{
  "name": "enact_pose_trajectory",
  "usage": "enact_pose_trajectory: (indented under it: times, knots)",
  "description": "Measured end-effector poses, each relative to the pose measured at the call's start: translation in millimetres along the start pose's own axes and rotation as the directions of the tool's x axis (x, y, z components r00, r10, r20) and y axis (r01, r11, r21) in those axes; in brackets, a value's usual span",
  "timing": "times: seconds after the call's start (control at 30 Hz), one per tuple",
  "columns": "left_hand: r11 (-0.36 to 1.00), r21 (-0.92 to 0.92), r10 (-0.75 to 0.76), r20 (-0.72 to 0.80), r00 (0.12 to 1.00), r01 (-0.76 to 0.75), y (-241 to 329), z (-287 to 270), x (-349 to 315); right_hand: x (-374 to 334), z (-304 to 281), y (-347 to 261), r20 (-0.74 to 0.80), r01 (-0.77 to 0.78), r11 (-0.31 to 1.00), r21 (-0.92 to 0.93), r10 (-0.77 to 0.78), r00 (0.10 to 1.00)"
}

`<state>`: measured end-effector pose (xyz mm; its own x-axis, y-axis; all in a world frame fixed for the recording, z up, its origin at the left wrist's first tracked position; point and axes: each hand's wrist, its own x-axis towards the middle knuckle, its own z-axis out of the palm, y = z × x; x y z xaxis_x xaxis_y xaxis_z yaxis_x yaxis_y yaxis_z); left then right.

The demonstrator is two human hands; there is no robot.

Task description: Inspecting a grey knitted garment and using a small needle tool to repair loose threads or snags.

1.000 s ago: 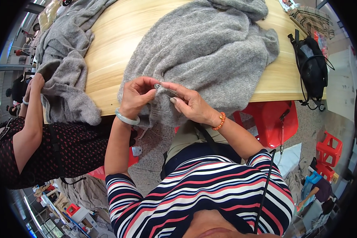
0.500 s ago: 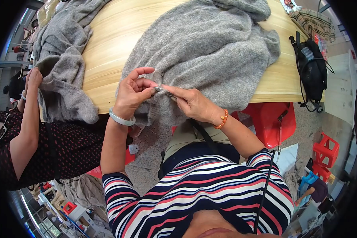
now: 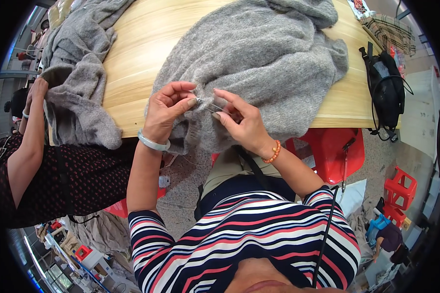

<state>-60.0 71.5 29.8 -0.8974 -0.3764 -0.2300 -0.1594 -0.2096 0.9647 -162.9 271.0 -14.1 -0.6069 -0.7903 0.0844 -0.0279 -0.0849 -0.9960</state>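
A grey knitted sweater [image 3: 264, 63] lies bunched over the near table edge, its lower part hanging toward my lap. My left hand [image 3: 168, 110] pinches a fold of the knit between thumb and forefinger, the other fingers curled above. Between my hands runs a thin metal needle-like tool [image 3: 211, 106], one bright end at my left fingertips. Its other end reaches into my right hand [image 3: 242, 119], where thumb and curled fingers appear to hold it while the forefinger is lifted away. The exact grip is partly hidden.
Another person's hand [image 3: 39, 90] holds a second grey knitted garment [image 3: 78, 97] on the left. A black pouch with a cord [image 3: 386, 88] sits at the wooden table's [image 3: 132, 63] right end. Below stand red stools [image 3: 340, 154]. A checked cloth [image 3: 388, 31] lies at far right.
My right forefinger has lifted off the knit, and its thumb and forefinger have spread apart, exposing more of the thin tool. My left hand still pinches the fold.
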Motion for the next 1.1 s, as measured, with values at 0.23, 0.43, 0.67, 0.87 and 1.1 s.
enact_pose_trajectory:
  times: [0.23, 0.43, 0.67, 0.87, 1.1]
  knots:
    - [1.0, -0.016, 0.014, -0.044, 0.999, -0.015, -4.1, 6.3, -1.9, -3.8, 1.7, 1.4, -0.009, 0.293, 0.822, -0.488, -0.341, 0.94]
    - [0.998, -0.056, -0.045, -0.077, 0.996, 0.04, -4.1, 8.1, -0.1, 2.9, 2.9, -0.2, 0.023, 0.357, 0.784, -0.507, -0.402, 0.915]
    - [0.937, 0.324, 0.165, -0.08, 0.983, -0.131, -1.1, 26.6, -16.1, -7.4, -4.7, 0.5, -0.002, 0.25, 0.891, -0.379, -0.271, 0.963]
    - [0.436, 0.825, 0.576, 0.053, 0.816, -0.361, -7.3, 48.7, -31.5, -15.8, -3.9, -8.4, -0.012, 0.233, 0.904, -0.358, -0.254, 0.967]
    - [0.355, 0.863, 0.678, 0.028, 0.734, -0.36, -17.1, 57.6, -29.5, -19.9, -2.0, -7.2, -0.09, 0.191, 0.911, -0.364, -0.239, 0.967]
